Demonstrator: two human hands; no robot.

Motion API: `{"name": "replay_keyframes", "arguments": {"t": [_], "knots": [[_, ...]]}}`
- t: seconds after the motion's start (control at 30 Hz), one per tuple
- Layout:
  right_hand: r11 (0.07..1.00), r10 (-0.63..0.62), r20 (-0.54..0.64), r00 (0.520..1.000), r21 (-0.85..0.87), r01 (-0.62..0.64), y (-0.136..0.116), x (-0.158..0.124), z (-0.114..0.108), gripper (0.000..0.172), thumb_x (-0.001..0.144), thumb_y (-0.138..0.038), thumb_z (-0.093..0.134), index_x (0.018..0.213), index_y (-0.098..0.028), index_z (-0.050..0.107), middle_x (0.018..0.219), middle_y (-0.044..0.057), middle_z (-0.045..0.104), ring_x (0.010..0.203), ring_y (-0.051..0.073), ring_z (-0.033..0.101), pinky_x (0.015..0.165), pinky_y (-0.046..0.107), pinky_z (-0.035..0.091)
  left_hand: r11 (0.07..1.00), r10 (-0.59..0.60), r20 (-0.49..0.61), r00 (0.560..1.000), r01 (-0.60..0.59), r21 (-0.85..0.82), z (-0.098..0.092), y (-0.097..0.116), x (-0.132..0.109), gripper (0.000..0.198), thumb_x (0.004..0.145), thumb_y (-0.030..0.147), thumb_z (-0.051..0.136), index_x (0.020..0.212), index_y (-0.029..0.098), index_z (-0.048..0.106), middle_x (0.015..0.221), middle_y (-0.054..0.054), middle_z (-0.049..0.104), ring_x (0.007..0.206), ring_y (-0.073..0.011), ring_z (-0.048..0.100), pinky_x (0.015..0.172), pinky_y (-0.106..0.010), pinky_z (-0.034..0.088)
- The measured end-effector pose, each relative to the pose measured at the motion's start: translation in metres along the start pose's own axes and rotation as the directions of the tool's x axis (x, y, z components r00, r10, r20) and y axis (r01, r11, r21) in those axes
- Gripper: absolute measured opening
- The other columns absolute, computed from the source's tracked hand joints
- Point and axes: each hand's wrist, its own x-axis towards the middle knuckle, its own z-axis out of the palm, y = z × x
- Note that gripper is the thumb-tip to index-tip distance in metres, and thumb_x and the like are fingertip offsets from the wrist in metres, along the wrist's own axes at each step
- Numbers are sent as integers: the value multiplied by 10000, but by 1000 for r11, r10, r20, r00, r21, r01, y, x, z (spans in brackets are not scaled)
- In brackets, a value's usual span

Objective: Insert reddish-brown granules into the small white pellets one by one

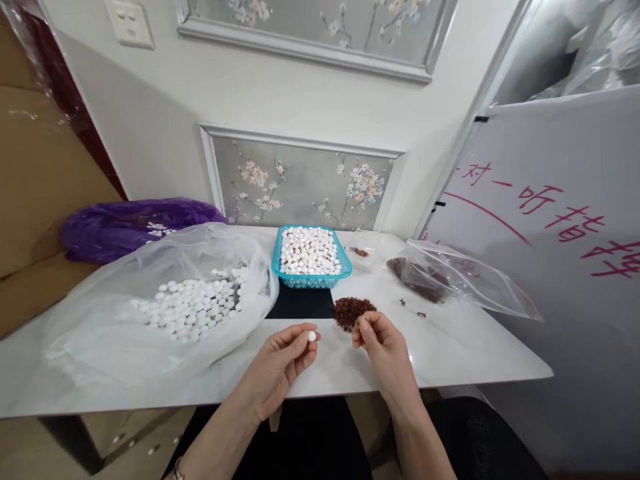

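Between the thumb and index finger of my left hand (287, 357) is a small white ball (312, 337), held above the table's front edge. My right hand (383, 343) has its thumb and fingertips pinched together at the near side of a pile of small reddish-brown pieces (354, 312). Whatever sits in that pinch is too small to make out. Behind both hands, a blue plastic basket (345, 265) is heaped with white balls. To the left, a clear plastic bag (115, 333) lies open with many loose white balls (195, 310) inside.
A purple bag (120, 233) lies at the back left beside cardboard (40, 180). On the right, a zip bag (430, 273) holds more brown pieces. A black mat (300, 303) lies under the basket's front. A whiteboard (550, 267) with red writing flanks the table (480, 353).
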Motion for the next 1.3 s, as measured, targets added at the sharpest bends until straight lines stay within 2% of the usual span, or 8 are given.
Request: {"name": "replay_keyframes", "arguments": {"t": [0.1,0.17,0.3,0.4,0.5,0.8,1.07,1.3], "knots": [[954,64,124,990,283,-97,-14,-11,11,183,899,-344,455,798,-195,487,620,-21,500,575,121,484,564,242,415,1000,5,9,1000,-5,-17,0,0,-2,152,694,159,728,837,114,700,802,-29,666,665,-61,602,722,-160,516],[931,58,190,980,345,-122,-24,-18,21,171,905,-325,458,790,-199,474,616,-32,484,577,114,460,573,238,395,1000,14,17,1000,-13,-20,-1,-1,-2,144,697,170,727,828,121,691,740,-10,646,633,-54,590,679,-151,512],[962,-31,213,976,270,-28,-40,-32,41,162,910,-276,449,766,-203,463,666,-34,468,608,111,466,596,232,399,998,53,79,995,-51,-25,-3,-3,-2,110,746,223,686,793,126,666,641,10,596,572,-44,551,610,-140,481],[977,-107,173,979,201,71,-45,-37,52,151,913,-249,426,773,-206,460,727,-16,473,660,125,492,626,247,417,996,80,107,991,-76,-41,-4,-4,-2,129,755,248,676,759,121,656,633,8,581,557,-45,528,596,-146,459],[987,-130,116,985,107,118,-45,-39,57,147,912,-234,414,776,-208,463,741,-4,484,676,138,499,639,265,423,995,88,106,991,-83,-54,-4,-4,-3,146,748,262,682,743,119,653,637,5,575,563,-50,520,601,-154,447],[990,-122,102,987,87,113,-44,-35,57,142,905,-224,417,767,-215,450,706,-18,480,652,134,494,616,250,418,993,115,129,985,-109,-49,-5,-4,-2,178,790,290,633,730,124,618,608,12,546,553,-55,491,590,-158,422],[991,-123,110,986,65,116,-47,-34,60,166,902,-204,411,739,-215,440,703,-16,467,631,131,488,604,253,413,992,110,123,986,-102,-69,-7,-6,-2,168,771,283,659,719,140,588,607,21,556,554,-49,497,597,-155,425],[984,-173,89,981,-22,175,-46,-35,62,180,902,-183,397,728,-210,438,716,-8,459,645,136,479,615,264,406,990,112,102,988,-103,-94,-7,-6,-1,159,761,268,670,715,140,588,619,20,559,571,-56,511,606,-165,438]]}}
